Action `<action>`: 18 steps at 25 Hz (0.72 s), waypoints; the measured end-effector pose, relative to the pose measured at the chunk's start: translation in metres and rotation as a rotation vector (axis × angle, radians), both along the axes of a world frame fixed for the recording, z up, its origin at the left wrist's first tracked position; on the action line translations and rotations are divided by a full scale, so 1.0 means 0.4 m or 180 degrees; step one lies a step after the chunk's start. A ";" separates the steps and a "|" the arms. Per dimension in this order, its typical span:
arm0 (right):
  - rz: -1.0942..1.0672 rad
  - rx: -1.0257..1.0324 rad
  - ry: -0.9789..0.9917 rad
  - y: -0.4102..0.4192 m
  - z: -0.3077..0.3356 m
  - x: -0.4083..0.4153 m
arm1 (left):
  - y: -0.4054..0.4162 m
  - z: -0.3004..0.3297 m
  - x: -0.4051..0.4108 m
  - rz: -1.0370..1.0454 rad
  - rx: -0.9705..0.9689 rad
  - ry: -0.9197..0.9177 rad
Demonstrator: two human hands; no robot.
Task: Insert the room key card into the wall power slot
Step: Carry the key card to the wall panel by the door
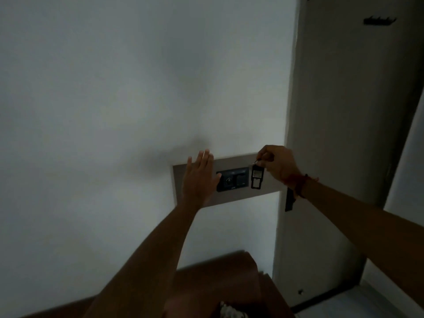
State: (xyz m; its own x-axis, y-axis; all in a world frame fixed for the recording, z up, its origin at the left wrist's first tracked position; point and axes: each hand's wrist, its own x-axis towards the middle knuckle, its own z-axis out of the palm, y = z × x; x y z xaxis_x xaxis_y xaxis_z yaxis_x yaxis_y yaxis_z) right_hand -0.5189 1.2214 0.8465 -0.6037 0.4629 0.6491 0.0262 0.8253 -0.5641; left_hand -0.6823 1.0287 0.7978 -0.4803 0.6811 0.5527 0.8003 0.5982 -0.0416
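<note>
In the dim room a beige wall panel (229, 161) carries a dark switch plate (232, 179) with a dial and a button. To its right is a small black-framed power slot (257, 188). A key card (257, 174) hangs in front of it from a thin ring pinched by my right hand (276, 162); whether the card sits in the slot cannot be told. My left hand (198, 177) is flat with fingers apart against the panel's left part, holding nothing.
A pale door (344, 134) stands just right of the panel, with a dark handle (289, 200) below my right wrist and a hook rack (379, 20) up high. Brown wooden furniture (229, 278) lies below, against the white wall (114, 99).
</note>
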 end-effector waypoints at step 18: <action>0.0659 0.0248 -0.0211 0.311 -0.103 -0.354 | 0.231 -0.153 -0.191 0.0557 0.0291 -0.0082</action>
State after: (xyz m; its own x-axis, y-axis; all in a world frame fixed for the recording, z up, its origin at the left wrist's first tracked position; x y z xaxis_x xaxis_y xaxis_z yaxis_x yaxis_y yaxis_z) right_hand -0.6605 1.3457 0.8055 -0.7230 0.2748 0.6338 -0.1133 0.8579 -0.5012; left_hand -0.7589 1.1209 0.7364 -0.6018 0.5334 0.5944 0.6839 0.7286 0.0385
